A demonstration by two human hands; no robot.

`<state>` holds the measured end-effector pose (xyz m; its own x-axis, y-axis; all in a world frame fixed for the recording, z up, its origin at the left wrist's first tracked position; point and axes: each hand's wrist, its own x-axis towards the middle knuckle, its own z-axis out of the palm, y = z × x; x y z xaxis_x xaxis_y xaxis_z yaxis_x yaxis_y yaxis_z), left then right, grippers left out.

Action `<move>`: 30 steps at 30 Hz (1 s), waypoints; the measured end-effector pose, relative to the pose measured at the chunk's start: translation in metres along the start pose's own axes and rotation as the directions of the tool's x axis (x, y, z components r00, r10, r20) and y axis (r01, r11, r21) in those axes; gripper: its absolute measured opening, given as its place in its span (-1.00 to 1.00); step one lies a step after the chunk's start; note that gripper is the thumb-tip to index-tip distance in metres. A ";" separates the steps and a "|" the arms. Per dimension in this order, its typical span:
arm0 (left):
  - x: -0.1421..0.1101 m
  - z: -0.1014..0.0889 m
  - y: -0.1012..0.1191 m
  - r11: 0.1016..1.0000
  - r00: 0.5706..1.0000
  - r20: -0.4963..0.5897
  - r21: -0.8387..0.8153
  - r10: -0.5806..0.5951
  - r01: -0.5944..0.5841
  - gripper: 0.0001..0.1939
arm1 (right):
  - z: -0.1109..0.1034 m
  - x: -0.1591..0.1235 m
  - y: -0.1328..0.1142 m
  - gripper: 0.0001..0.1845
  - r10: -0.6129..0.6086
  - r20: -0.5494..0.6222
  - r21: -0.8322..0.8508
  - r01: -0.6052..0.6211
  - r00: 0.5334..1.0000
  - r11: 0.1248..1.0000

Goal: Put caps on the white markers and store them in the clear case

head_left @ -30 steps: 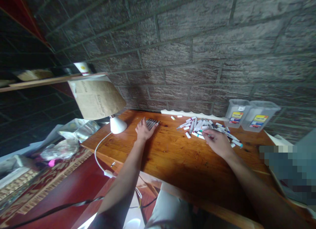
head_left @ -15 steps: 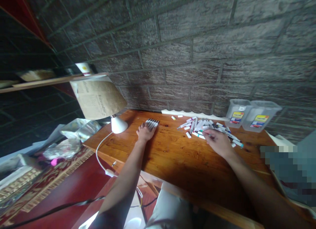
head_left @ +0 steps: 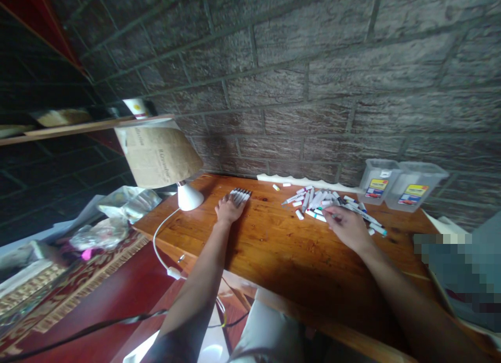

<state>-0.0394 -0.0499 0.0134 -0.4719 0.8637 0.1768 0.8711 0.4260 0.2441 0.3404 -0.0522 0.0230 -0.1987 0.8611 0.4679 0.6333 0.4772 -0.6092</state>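
Note:
My left hand [head_left: 229,210] rests on the left part of the wooden desk. Its fingers and thumb close about the near ends of a row of white markers [head_left: 240,195], which lie side by side with dark tips facing the wall. Over the loose pile of markers [head_left: 313,197] at the right, my right hand [head_left: 346,224] has its thumb and fingers pinched together at a white marker [head_left: 326,202]. Part of that marker and some of the pile are hidden by the hand. Several loose white caps [head_left: 299,214] lie around the pile.
Two clear plastic containers [head_left: 413,188] with yellow labels stand at the back right. A lamp [head_left: 190,197] with a paper shade is at the left, its white cord [head_left: 155,243] hanging over the desk edge. A white wavy strip [head_left: 301,182] runs along the brick wall.
The view has shifted slightly. Both hands stay nearly in place, the left on the row of markers and the right at the pile.

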 end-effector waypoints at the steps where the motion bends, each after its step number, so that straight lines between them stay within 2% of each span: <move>1: 0.000 -0.001 0.000 1.000 1.000 -0.001 -0.002 -0.009 0.009 -0.28 | 0.000 0.000 0.000 -0.70 0.000 -0.002 -0.002 0.000 1.000 1.000; 10: 0.002 -0.006 0.003 0.999 0.999 -0.011 0.018 -0.035 0.035 -0.29 | -0.001 0.000 -0.002 -0.70 0.007 0.009 -0.018 -0.006 1.000 1.000; 15: 0.007 -0.007 -0.010 0.999 0.999 -0.032 0.045 -0.013 0.014 -0.28 | 0.001 0.000 0.000 -0.70 -0.001 0.019 -0.002 0.001 1.000 1.000; 19: 0.007 -0.007 -0.021 0.997 0.997 -0.049 0.032 -0.063 0.065 -0.27 | 0.002 0.000 0.004 -0.71 -0.002 0.024 -0.008 0.002 1.000 1.000; 30: 0.009 -0.005 -0.027 0.994 0.993 -0.050 0.004 -0.110 0.110 -0.21 | 0.000 0.000 0.002 -0.69 0.042 0.022 -0.015 -0.042 0.999 0.999</move>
<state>-0.0678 -0.0551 0.0134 -0.5707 0.7973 0.1967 0.8145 0.5192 0.2587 0.3415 -0.0515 0.0213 -0.1877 0.8842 0.4277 0.6526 0.4377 -0.6185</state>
